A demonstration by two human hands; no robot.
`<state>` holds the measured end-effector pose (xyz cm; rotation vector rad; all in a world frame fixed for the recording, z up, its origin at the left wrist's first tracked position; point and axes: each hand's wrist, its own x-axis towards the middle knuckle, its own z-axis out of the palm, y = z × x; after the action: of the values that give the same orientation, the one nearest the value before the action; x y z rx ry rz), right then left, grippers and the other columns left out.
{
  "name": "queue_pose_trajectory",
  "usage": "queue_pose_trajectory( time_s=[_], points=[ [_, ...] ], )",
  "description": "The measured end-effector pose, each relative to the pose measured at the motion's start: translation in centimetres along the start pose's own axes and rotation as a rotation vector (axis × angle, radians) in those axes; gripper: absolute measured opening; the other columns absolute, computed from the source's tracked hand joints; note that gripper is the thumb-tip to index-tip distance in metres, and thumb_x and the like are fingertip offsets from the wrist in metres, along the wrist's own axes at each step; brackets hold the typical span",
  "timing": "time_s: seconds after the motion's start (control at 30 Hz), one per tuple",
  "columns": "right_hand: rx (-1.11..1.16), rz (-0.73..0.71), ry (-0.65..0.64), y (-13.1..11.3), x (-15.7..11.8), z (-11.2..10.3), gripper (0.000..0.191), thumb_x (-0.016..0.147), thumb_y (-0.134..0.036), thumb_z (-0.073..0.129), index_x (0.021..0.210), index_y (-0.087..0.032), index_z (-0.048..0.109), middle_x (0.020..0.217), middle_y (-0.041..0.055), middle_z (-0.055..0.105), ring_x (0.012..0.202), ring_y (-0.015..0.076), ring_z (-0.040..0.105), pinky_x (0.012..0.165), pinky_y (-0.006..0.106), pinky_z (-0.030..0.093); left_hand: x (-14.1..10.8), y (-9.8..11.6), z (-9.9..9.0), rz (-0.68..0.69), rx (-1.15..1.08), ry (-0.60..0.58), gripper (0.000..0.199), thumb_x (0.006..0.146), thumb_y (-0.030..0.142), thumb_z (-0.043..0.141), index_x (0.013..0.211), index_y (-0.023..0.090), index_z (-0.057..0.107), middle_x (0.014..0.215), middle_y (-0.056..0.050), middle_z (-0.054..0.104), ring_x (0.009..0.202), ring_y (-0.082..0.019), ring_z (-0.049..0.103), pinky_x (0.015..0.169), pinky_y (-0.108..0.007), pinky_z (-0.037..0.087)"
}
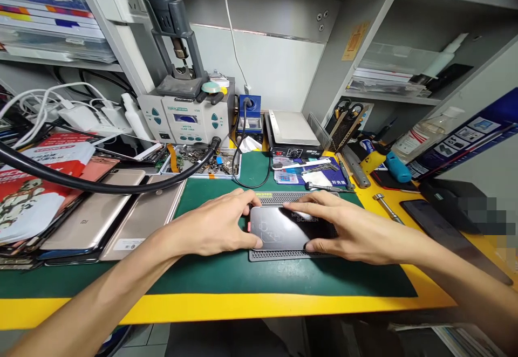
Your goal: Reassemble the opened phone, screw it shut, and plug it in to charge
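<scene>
A smartphone with a dark glossy screen lies lengthwise on a grey perforated pad. Faint white line marks show at its left end and pale lettering near its upper right. My left hand grips the left end, thumb at the near corner and fingers at the far corner. From the right, my right hand holds the phone by its long edges, thumb on the near side and fingers along the far side. Its palm covers the phone's right end. Under the pad is a green mat.
At left lie several phones and a red-and-white bag. A soldering station stands behind, its thick black cable arching leftward. A parts tray, hot plate, screwdriver and another dark phone surround the mat.
</scene>
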<state>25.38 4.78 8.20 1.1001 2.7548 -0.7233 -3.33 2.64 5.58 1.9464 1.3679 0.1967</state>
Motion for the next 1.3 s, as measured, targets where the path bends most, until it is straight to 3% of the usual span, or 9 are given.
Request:
queue_pose_trajectory(
  time_s=[0.1,0.27,0.47,0.6,0.67,0.83,1.13,1.3],
  points=[
    [0.088,0.134,0.016,-0.4,0.2,0.2,0.080,0.088,-0.046,0.073,0.157,-0.032,0.035,0.149,0.0075,0.048,0.133,0.0298,0.050,0.110,0.043,0.044,-0.5,0.1,0.6,0.029,-0.024,0.051,0.041,0.078,0.050,0.073,0.111,0.031,0.057,0.096,0.003,0.056,0.083,-0.018,0.057,0.070,-0.027,0.043],
    [0.211,0.240,0.073,-0.8,-0.1,1.1,0.075,0.083,-0.042,0.076,0.150,-0.027,0.047,0.146,0.0059,0.055,0.129,0.0291,0.054,0.109,0.040,0.045,-1.5,0.5,2.4,0.016,-0.134,0.139,0.036,0.083,0.032,0.067,0.115,0.031,0.049,0.089,0.006,0.056,0.077,-0.016,0.057,0.068,-0.027,0.044],
    [0.086,0.112,0.254,-1.0,-1.9,3.2,0.060,0.094,-0.034,0.066,0.149,-0.028,0.042,0.131,0.0094,0.058,0.115,0.0287,0.058,0.099,0.045,0.050,-2.1,1.7,4.6,-0.028,-0.303,0.279,0.044,0.089,0.034,0.065,0.128,0.029,0.045,0.101,0.001,0.065,0.085,-0.019,0.061,0.075,-0.030,0.046],
    [0.002,0.056,0.305,-1.0,-2.7,4.5,0.062,0.098,-0.029,0.059,0.153,-0.032,0.030,0.123,0.0094,0.054,0.112,0.0287,0.057,0.096,0.046,0.052,-1.9,2.3,5.0,-0.002,-0.400,0.283,0.023,0.096,0.046,0.057,0.107,0.027,0.064,0.086,0.003,0.067,0.077,-0.017,0.058,0.070,-0.028,0.044],
    [-0.019,0.040,0.330,-1.0,-2.9,5.0,0.066,0.098,-0.027,0.058,0.155,-0.035,0.026,0.124,0.0090,0.053,0.112,0.0287,0.056,0.095,0.044,0.053,-1.9,2.4,5.0,0.037,-0.484,0.277,0.026,0.097,0.047,0.055,0.099,0.025,0.068,0.090,0.002,0.070,0.081,-0.017,0.060,0.072,-0.027,0.046],
    [-0.047,0.042,0.357,-1.0,-2.9,6.0,0.066,0.099,-0.022,0.054,0.156,-0.033,0.021,0.120,0.0094,0.052,0.107,0.0279,0.057,0.091,0.043,0.053,-2.0,2.5,4.8,0.089,-0.638,0.263,0.020,0.095,0.038,0.063,0.102,0.024,0.075,0.102,0.003,0.077,0.095,-0.018,0.067,0.084,-0.024,0.049],
    [-0.012,0.019,0.407,-1.3,-2.9,6.2,0.053,0.098,-0.019,0.055,0.146,-0.030,0.037,0.117,0.0086,0.057,0.106,0.0282,0.058,0.088,0.043,0.053,-2.1,2.3,5.0,0.092,-0.637,0.248,0.022,0.096,0.041,0.062,0.097,0.024,0.076,0.095,0.002,0.075,0.089,-0.018,0.063,0.079,-0.023,0.048],
    [0.336,0.113,0.376,-1.2,-3.3,3.6,0.036,0.099,-0.041,0.061,0.133,-0.029,0.059,0.126,0.0043,0.065,0.114,0.0253,0.060,0.097,0.037,0.049,-2.2,2.0,5.0,0.056,-0.621,0.246,0.026,0.094,0.046,0.062,0.098,0.024,0.076,0.100,0.001,0.075,0.094,-0.021,0.064,0.079,-0.025,0.049]
  ],
)
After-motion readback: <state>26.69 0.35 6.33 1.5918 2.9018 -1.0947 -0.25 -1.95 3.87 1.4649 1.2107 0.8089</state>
